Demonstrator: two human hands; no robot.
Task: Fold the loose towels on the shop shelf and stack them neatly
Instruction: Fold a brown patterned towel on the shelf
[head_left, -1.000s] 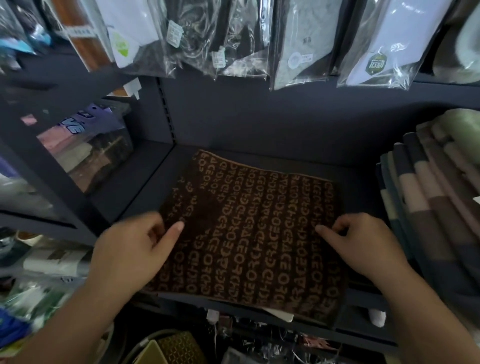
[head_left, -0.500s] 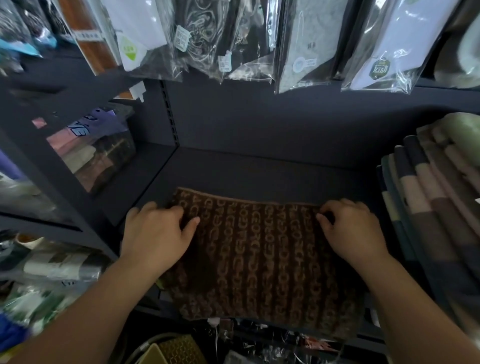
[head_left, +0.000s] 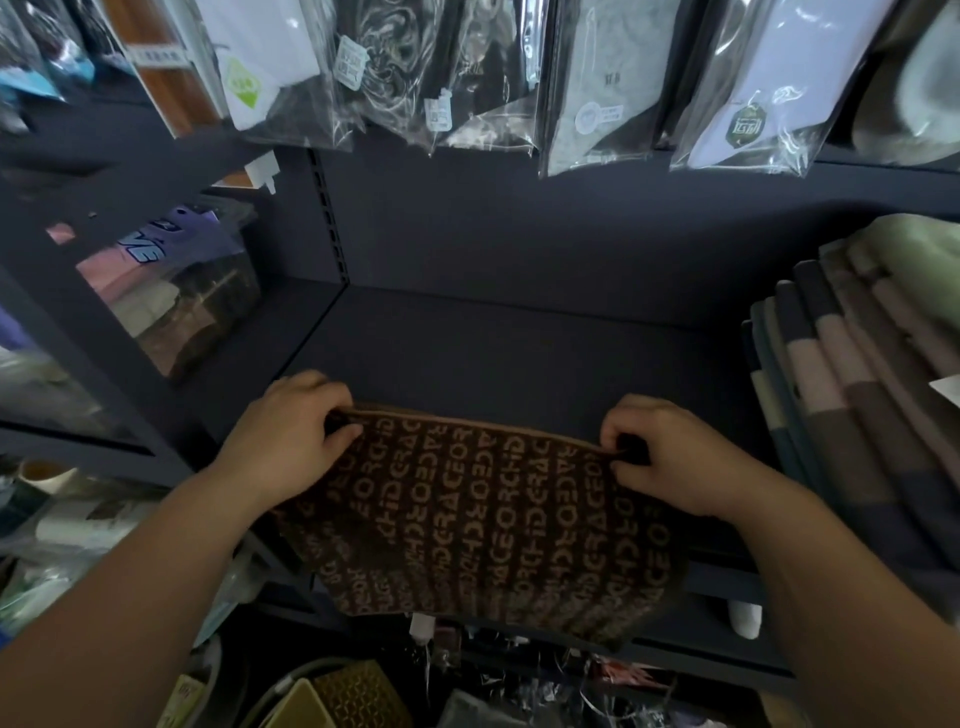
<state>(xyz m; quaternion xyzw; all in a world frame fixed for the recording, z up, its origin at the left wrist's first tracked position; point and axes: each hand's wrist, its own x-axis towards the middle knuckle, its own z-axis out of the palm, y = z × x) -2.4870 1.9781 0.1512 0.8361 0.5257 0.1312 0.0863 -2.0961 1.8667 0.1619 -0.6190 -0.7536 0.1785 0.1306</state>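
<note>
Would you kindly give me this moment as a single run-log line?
stage: mid-fold, brown lettered towel | left hand: pinches far-left corner | right hand: pinches far-right corner | towel overhangs shelf front

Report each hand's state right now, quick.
Left hand: closed, gripping the brown towel at its far left corner.
Right hand: closed, pinching the same towel's far right corner.

back panel (head_left: 519, 223) dark grey | bagged goods (head_left: 597, 88) hanging above (clear plastic) | light dim
</note>
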